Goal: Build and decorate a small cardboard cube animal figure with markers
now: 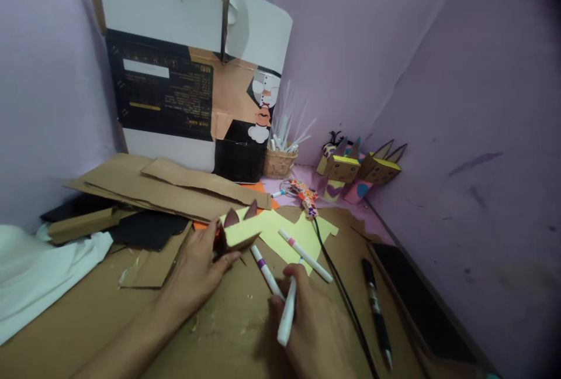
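Note:
My left hand (201, 262) grips a small cardboard box (241, 233) by its left side. Pale yellow paper covers the box's top, and two pointed brown ears stand up from it. In my right hand (311, 314) is a white marker (287, 314), pinched between thumb and fingers, its white end toward me; a bit of blue shows at the far end. A marker with a purple band (266, 271) lies between my hands. Beyond my right hand, a marker with a pink band (305, 255) rests partly on a yellow paper sheet (280, 230).
A black cable (342, 285) runs from a patterned glue gun (304, 196). On the right lie a black pen (377, 314) and a dark phone-like slab (421, 297). Eared cardboard figures (344, 168), a basket of glue sticks (280, 162) and cardboard sheets (127, 183) stand behind.

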A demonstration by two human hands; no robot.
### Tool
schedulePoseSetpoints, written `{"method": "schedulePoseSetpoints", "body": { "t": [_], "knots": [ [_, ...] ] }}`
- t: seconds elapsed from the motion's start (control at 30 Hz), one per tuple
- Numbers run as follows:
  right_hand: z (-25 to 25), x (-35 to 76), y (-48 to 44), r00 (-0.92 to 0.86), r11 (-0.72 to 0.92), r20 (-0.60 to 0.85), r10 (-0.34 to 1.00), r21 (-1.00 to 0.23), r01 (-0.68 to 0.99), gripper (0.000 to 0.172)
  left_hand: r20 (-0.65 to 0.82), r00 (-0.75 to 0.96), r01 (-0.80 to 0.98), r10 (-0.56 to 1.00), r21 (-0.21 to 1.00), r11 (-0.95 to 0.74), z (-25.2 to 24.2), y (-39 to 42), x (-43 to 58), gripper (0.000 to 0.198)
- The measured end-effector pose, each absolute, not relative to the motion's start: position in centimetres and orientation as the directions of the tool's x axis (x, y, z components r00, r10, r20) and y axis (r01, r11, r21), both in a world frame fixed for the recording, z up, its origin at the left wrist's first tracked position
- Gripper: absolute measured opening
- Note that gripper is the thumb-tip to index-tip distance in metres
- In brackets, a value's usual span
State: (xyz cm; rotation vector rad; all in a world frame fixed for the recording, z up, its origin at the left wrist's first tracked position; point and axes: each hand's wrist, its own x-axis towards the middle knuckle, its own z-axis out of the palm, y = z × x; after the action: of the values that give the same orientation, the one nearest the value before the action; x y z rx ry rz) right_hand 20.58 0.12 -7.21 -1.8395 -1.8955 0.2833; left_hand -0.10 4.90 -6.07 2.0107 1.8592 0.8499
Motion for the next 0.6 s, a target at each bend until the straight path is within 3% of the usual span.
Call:
{"method": "schedulePoseSetpoints", "body": {
  "t": [0.07, 0.2, 0.27, 0.37, 0.5, 0.6],
  "knots": [
    [-7.0, 20.8, 0.4, 0.023, 0.067, 0.164, 0.986, -0.517, 0.853, 0.028, 0.231, -0.013, 0.897, 0.973, 0.433, -0.091, -6.0, 4.7, -0.6, 0.059],
    [-6.4, 20.8, 0.6, 0.029, 0.134, 0.232, 0.972, -0.657, 0.742, 0.019, 0.076, -0.035, 0.969, 0.997, 0.246, 0.015, -5.2, 4.0, -1.3, 0.028],
    [-6.3, 20.5, 0.5, -0.004, 0.193, 0.254, 0.967, -0.726, 0.660, 0.014, 0.012, 0.019, 0.972, 1.000, 0.235, -0.021, -4.6, 3.7, -1.2, 0.017],
    [-6.3, 20.1, 0.5, -0.038, 0.228, 0.251, 0.967, -0.794, 0.563, 0.014, -0.060, 0.083, 0.974, 0.995, 0.217, -0.068, -3.6, 3.2, -1.0, 0.019],
    [-6.2, 20.1, 0.7, 0.065, 0.165, 0.221, 0.973, -0.866, 0.473, 0.018, -0.190, 0.010, 0.984, 0.982, 0.176, 0.024, -2.5, 2.0, -1.9, 0.023],
    [-5.9, 20.8, 1.1, 0.131, 0.070, 0.138, 0.982, -0.902, 0.427, 0.026, -0.208, -0.005, 0.968, 0.978, 0.245, 0.057, -2.4, 0.9, -3.2, 0.032]
  ]
}}
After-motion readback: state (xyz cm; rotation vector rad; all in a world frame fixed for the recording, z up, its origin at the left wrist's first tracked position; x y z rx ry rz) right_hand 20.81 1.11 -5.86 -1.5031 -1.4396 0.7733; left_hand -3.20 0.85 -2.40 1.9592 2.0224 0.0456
